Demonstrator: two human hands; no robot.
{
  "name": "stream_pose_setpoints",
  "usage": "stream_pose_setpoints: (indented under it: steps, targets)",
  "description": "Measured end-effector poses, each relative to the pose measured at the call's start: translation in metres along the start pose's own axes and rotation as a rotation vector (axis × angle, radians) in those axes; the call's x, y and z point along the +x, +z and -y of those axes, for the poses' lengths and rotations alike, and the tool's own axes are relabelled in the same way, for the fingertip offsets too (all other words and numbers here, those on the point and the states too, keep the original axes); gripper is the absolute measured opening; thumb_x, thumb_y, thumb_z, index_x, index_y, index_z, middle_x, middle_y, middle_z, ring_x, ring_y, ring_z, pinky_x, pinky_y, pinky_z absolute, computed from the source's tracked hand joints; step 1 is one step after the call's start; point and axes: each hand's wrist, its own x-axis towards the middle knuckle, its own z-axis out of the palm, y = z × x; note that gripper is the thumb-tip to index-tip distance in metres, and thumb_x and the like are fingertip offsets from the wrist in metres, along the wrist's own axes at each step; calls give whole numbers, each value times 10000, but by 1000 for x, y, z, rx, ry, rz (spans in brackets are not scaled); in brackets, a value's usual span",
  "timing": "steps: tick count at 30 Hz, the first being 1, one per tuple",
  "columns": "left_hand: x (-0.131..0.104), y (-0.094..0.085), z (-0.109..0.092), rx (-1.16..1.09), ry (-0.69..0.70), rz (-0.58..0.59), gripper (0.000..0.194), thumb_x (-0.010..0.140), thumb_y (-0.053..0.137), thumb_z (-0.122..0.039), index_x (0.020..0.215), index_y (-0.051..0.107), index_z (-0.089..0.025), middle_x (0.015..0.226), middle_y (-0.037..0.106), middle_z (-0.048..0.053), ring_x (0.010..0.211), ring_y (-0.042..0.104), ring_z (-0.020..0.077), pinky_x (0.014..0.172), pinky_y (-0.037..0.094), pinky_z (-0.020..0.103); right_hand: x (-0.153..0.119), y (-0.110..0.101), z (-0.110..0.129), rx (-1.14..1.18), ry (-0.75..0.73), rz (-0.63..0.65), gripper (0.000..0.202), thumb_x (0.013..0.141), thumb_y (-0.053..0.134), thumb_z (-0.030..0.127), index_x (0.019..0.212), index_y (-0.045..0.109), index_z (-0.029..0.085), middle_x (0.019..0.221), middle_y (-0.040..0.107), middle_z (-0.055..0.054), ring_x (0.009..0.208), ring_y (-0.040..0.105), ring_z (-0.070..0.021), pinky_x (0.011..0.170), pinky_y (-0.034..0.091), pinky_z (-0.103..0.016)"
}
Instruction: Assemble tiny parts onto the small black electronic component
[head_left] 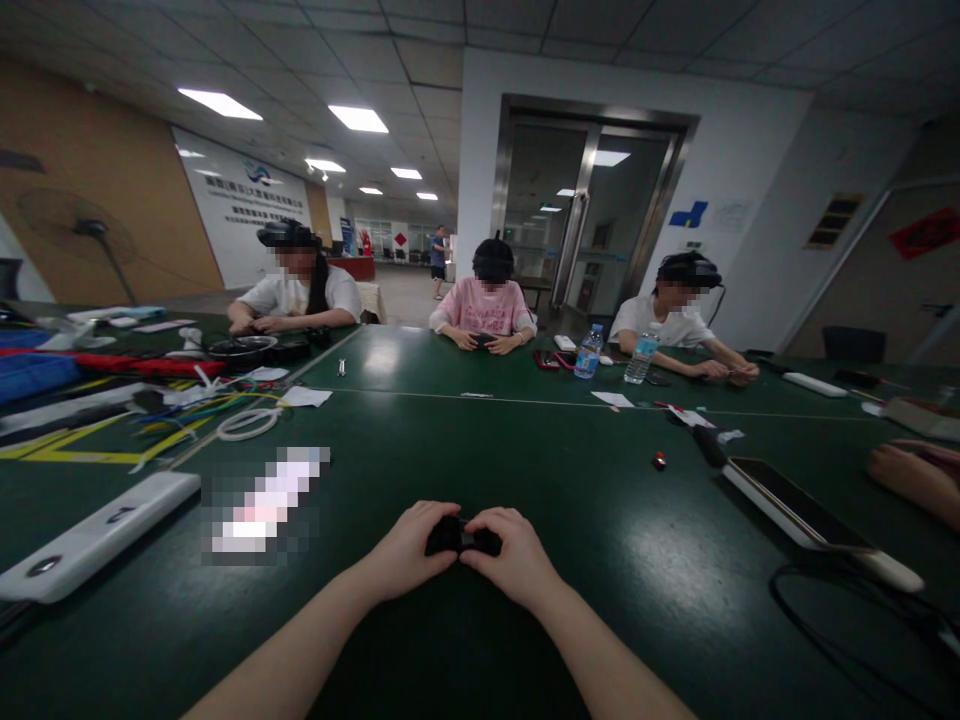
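Note:
Just above the green table (442, 440), in front of me, both my hands grip one small black object with a greyish middle part (466, 539). My left hand (411, 548) is closed around its left end, thumb and fingertips pressed to it. On the right end my right hand (516, 556) is closed in the same way. The fingertips of the two hands nearly meet at the middle. Much of the object lies behind my fingers, and I cannot make out its kind.
A white numbered power-bank-like case (105, 535) and a lit, blurred-out phone (270, 500) lie left. To the right are a phone on a white holder (799, 500), black cable (795, 620) and a small red item (658, 460). Several people sit around, with water bottles (589, 355) ahead.

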Motion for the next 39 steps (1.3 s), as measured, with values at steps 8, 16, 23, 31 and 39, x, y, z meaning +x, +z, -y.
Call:
stream_pose_setpoints:
  steps: [8,16,23,31,39]
  targets:
    - [1,3,7,7,13,1,393,737,631,-237,1121,546,-237,1133,586,54,1089,502,239,953,397,397,0,0,0,0,14,9,218,738,640,346,945,612,286,1045,603,16,1024,509,-205,884,381,-365]
    - [0,1,6,5,16,20,381,769,606,-256,1143,534,-238,1158,578,49,1107,493,227,961,392,393,0,0,1,4,0,1,213,736,639,344,936,614,274,1032,607,10,1007,515,-202,865,387,-352]
    - [1,3,8,5,24,14,427,745,628,-245,1159,521,-248,1170,574,50,1116,485,240,971,378,409,0,-1,1,-3,-1,10,197,747,628,330,936,609,278,1034,608,12,1024,508,-205,878,382,-359]
    - [0,3,9,-7,20,8,452,758,624,-293,1192,503,-248,1186,562,58,1116,484,236,957,392,389,0,-1,0,15,7,5,196,748,620,345,933,607,279,1046,598,10,1016,516,-210,857,390,-357]
    - [-1,2,7,6,38,14,392,776,599,-268,1160,527,-247,1158,578,48,1105,489,231,950,393,386,-1,-2,1,30,3,-3,184,746,622,342,922,614,289,1036,601,17,1011,515,-210,853,394,-357]
